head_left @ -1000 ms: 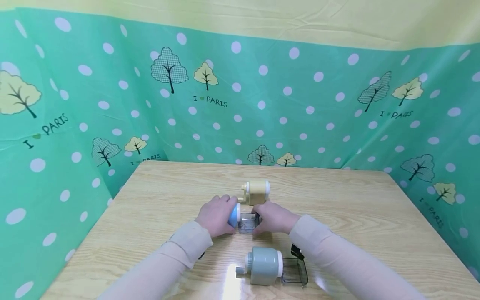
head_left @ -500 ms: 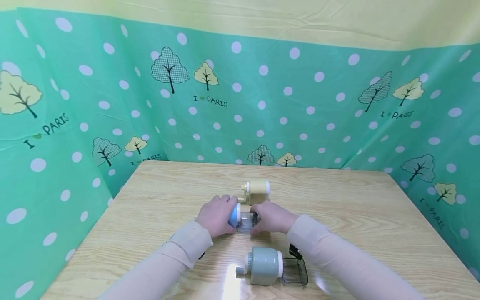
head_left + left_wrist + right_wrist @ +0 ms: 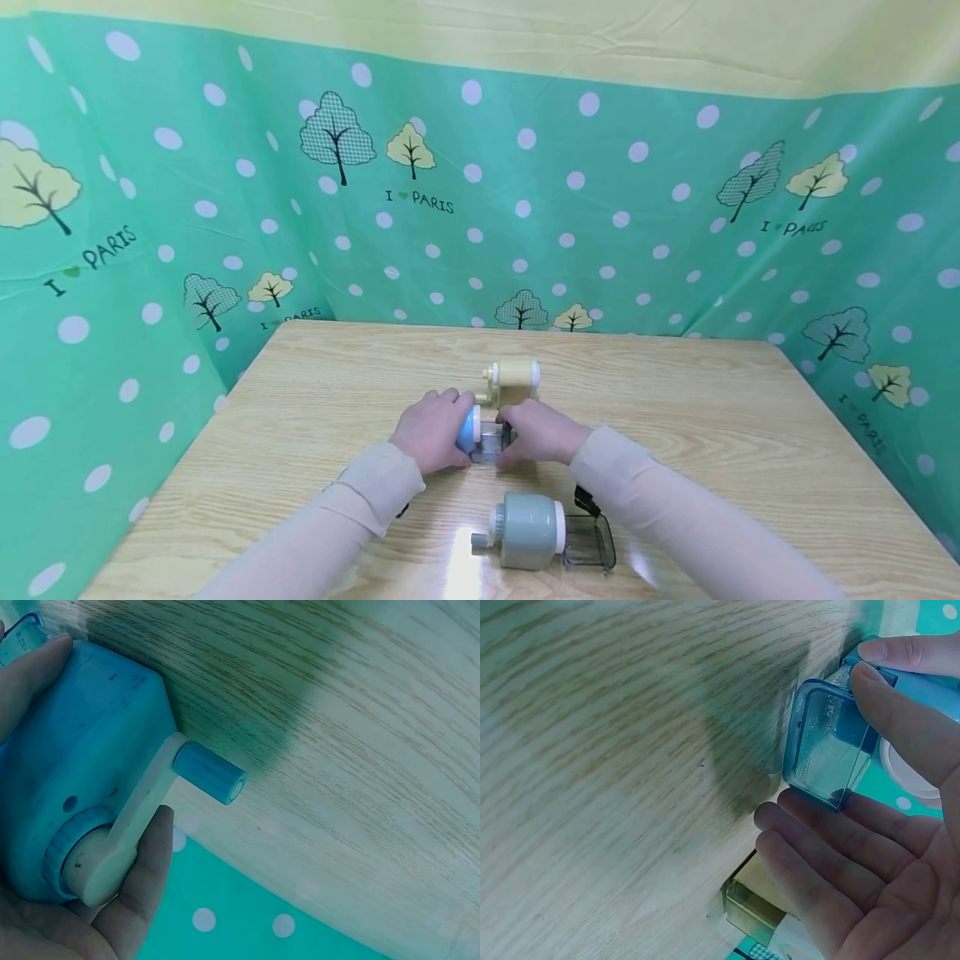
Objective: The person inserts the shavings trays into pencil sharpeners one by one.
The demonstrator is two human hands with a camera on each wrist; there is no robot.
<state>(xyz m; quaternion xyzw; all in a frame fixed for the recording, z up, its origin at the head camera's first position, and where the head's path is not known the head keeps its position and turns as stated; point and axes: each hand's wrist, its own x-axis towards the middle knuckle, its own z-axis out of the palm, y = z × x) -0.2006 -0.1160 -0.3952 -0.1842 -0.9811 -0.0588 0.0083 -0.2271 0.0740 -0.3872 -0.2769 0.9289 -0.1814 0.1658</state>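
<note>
A blue crank pencil sharpener [image 3: 467,432] sits mid-table, and my left hand [image 3: 432,432] grips its body. In the left wrist view its white crank arm [image 3: 139,802] with a blue knob [image 3: 210,772] sticks out between thumb and fingers. From the sharpener's other side projects a clear shavings drawer [image 3: 489,442]. My right hand [image 3: 542,432] pinches this drawer at its outer end, thumb on one edge and fingertips on the opposite one, as the right wrist view shows. The drawer is partly out of the body.
Just behind the hands stands a yellow crank sharpener [image 3: 516,375]. Nearer the front is a grey-green sharpener [image 3: 528,532] with its smoky clear drawer [image 3: 588,542] pulled out to the right. A dotted green curtain [image 3: 480,208] hangs behind the wooden table [image 3: 675,400].
My right hand has shifted slightly left, pushing the clear drawer further into the blue sharpener, so less of it shows. The left hand has stayed in place on the body.
</note>
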